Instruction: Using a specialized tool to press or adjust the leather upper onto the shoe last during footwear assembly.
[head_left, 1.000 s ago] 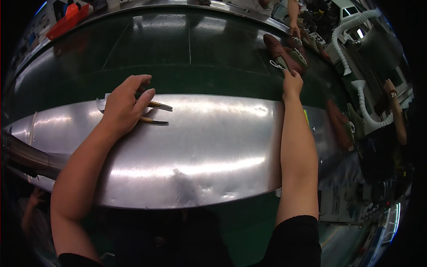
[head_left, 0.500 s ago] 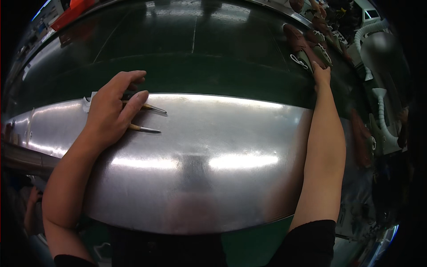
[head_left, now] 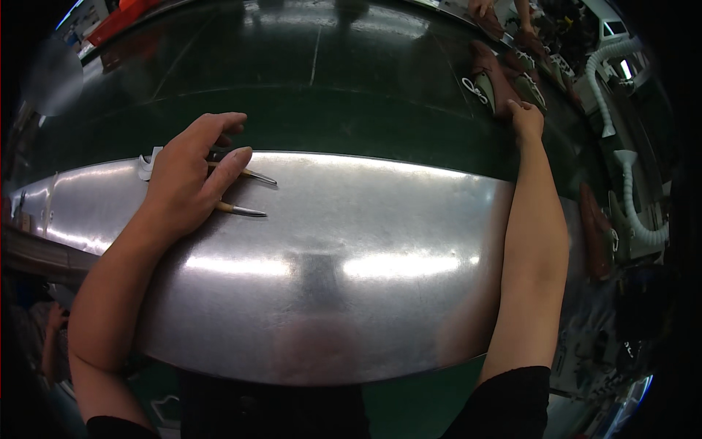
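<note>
At the far right, my right hand (head_left: 526, 119) has its fingers closed on the near end of a brown leather shoe (head_left: 491, 77). This shoe has a green inside and a loose white lace, and another brown shoe (head_left: 526, 84) sits against its right side. My left hand (head_left: 191, 170) hovers or rests over the left part of the metal worktop, thumb and fingers apart. From beneath it stick out two slim tools with wooden handles and pointed metal tips, an upper one (head_left: 257, 176) and a lower one (head_left: 241, 211). Their other ends are hidden by the hand.
The shiny metal worktop (head_left: 351, 227) spans the front, with a dark green conveyor-like surface (head_left: 292, 117) beyond it. A white object (head_left: 146, 164) is behind my left wrist. Another person's hand (head_left: 482, 9) is by shoes at the top right. White flexible hoses (head_left: 594, 80) stand right.
My right hand has shifted slightly up, and the held shoe's near end and its lace have swung a little left. The other person's hands have moved at the top right. My left hand is nearly still.
</note>
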